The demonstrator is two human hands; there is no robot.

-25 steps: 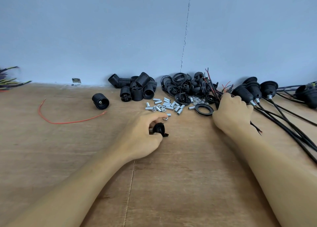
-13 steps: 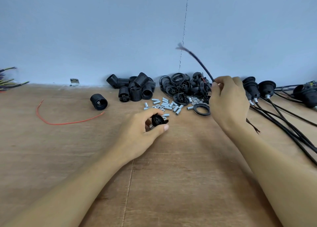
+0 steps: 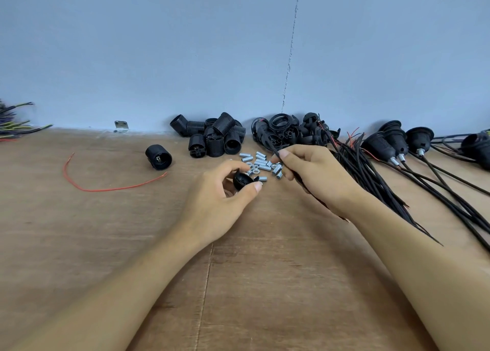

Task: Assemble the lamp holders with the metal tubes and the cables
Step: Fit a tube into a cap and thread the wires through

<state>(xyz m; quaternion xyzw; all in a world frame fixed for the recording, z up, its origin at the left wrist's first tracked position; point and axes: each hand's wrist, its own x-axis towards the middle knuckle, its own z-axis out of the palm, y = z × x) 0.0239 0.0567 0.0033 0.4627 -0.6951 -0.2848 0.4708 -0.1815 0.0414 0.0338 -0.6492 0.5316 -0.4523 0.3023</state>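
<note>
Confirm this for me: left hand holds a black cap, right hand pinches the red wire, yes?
No. In the head view the right hand pinches a black cable, not the red wire, which lies loose on the table. The left hand does hold the black cap.

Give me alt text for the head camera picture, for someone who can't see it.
A person's left hand holds a black lamp holder cap and the right hand pinches a black cable over a wooden table. Metal tubes lie scattered behind the hands, with piles of black holder parts along the blue wall and wired holders at the right.
</note>
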